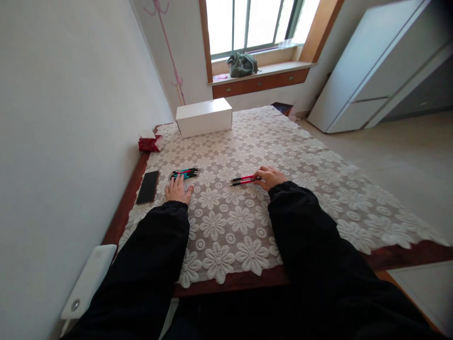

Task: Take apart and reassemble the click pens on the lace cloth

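**Two hands, two groups of pens on a lace-covered table**

The right hand grasps the near ends of two red pens, which lie side by side on the lace cloth and point left towards the table's middle. The fingers curl over the pen ends; how tightly they pinch is hard to tell at this distance. The left hand rests flat and released on the cloth, fingers spread, holding nothing. Just beyond its fingertips lies a small bundle of blue pens, apparently not touched by the hand. A dark phone lies to the left of that hand, at the cloth's edge. Farther back sit a red tissue pack and a white box, well apart from both hands. Black sleeves cover both arms
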Demonstrator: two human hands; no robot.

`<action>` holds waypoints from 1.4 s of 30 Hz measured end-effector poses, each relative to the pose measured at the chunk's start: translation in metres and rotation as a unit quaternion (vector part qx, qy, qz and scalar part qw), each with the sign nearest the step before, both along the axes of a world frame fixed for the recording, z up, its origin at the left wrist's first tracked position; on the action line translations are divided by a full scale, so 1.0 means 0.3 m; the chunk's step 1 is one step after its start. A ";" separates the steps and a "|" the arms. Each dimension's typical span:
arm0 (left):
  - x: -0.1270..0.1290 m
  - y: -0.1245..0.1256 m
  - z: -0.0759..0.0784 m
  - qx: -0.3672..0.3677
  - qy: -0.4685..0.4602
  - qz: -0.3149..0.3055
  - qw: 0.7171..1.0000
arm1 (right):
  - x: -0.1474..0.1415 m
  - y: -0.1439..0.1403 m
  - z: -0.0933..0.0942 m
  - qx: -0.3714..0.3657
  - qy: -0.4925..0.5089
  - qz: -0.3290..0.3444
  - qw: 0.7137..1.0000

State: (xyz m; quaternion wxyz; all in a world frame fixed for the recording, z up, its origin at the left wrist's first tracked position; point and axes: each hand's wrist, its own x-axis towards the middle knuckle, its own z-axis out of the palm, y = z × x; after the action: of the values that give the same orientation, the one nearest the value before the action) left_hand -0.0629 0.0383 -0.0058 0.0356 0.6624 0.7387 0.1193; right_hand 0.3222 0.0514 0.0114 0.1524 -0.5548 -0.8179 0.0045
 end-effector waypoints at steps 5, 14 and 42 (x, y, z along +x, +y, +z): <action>0.005 -0.008 0.014 0.015 0.010 0.002 1.000 | -0.001 0.002 -0.009 -0.003 -0.007 -0.013 1.000; 0.013 -0.019 0.036 0.040 0.005 0.007 0.999 | -0.007 0.009 -0.022 0.012 0.002 -0.050 0.999; 0.013 -0.012 0.049 0.034 -0.049 -0.047 0.997 | -0.013 0.016 -0.041 -0.017 0.021 -0.062 0.998</action>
State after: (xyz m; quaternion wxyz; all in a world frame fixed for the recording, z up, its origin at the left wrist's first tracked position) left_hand -0.0592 0.0348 0.0088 0.0545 0.6904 0.6998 0.1752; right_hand 0.3182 0.0562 -0.0010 0.1599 -0.6064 -0.7787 0.0207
